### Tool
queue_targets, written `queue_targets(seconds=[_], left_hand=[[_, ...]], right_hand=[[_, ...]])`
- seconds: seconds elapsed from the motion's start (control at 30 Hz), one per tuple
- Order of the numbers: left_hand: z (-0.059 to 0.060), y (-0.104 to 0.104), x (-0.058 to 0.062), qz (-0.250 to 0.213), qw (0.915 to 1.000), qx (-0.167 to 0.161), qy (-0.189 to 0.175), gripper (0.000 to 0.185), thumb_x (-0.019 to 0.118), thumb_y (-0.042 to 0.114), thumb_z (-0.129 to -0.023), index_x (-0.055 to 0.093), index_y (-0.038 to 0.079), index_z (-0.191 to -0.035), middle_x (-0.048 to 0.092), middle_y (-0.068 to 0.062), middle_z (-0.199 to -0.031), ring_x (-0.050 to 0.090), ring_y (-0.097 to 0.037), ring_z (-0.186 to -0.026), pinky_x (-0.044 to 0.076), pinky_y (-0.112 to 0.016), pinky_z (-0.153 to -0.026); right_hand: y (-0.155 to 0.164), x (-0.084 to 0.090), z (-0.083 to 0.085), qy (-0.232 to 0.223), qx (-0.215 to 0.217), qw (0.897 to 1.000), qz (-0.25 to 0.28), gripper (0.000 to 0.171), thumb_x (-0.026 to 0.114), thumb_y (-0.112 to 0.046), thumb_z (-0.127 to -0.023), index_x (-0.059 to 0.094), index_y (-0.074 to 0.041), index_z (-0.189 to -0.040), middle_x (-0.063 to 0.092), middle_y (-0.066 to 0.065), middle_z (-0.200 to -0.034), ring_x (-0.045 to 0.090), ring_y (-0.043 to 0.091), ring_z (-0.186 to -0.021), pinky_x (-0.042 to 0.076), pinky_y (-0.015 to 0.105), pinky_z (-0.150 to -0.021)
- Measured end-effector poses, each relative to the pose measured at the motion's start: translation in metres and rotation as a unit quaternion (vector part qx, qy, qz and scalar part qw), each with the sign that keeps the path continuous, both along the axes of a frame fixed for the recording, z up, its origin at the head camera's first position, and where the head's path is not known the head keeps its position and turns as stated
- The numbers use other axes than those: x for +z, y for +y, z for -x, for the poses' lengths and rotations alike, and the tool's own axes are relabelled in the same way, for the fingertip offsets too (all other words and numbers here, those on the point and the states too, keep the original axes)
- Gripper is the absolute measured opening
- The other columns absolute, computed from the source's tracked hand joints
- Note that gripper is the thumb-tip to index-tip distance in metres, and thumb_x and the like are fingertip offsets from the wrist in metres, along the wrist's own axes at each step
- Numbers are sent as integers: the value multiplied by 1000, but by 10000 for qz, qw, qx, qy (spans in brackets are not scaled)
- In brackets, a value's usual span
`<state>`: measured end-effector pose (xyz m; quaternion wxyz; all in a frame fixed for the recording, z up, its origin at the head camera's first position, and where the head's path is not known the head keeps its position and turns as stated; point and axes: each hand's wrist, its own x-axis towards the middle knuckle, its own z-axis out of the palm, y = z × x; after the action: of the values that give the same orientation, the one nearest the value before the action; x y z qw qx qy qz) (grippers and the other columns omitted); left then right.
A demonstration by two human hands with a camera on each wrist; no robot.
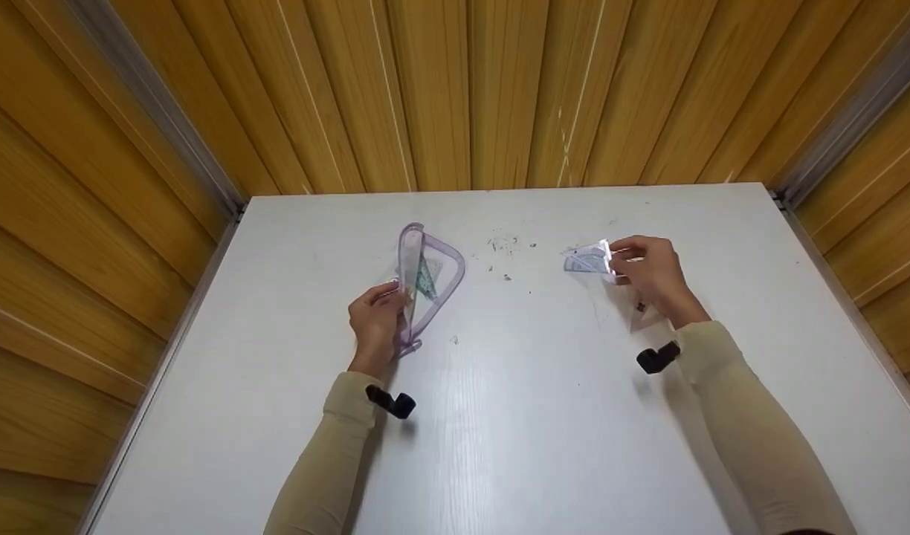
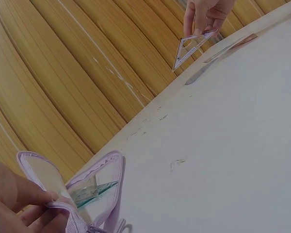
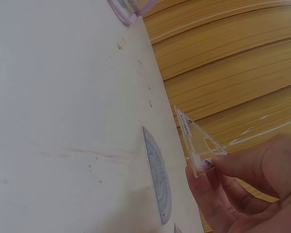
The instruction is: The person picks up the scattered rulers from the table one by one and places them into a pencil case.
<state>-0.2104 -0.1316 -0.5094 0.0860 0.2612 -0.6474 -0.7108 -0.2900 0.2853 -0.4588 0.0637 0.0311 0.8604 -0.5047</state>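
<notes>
Presumably stiff, a set square point(image 3: 189, 145) — best rim-held — is being pinched by the right hand point(image 1: 652, 271), a pouch point(image 1: 411, 264) by the left point(image 1: 377, 319), toward the surface's far edge point(image 1: 499, 195).

In the right wrist view, the pouch point(image 3: 129, 19) and right hand point(image 3: 254, 189) are cut off by the edges; the set square point(image 3: 187, 134) is printed too small to be read.
</notes>
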Motion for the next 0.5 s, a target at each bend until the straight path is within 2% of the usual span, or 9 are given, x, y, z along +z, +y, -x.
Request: queue_targets(seconds=[0.2, 0.5], left_hand=[[1, 1, -1, 11, 10000, -57, 4, 20, 74, 5, -91, 76, 9, -110, 75, -10, -110, 66, -22, -94, 54, -31, -75], [2, 3, -2, 141, 9999, -50, -54, 20, 74, 5, -91, 76, 9, -110, 75, -9, -111, 66, -23, -97, 53, -34, -82]], right_hand=[[-4, 2, 4, -164, -118, 9997, 105, 36, 66, -6, -99, 62, -3, -135, 61, 18, -126, 70, 28, -100, 58, 24, -76], [-10, 4, 8, -284, -178, 9994, 102, 37, 65, -9, -101, 61, -7, -137, 59, 16, -130, 68, 29, -105, 58, 24, -78]])
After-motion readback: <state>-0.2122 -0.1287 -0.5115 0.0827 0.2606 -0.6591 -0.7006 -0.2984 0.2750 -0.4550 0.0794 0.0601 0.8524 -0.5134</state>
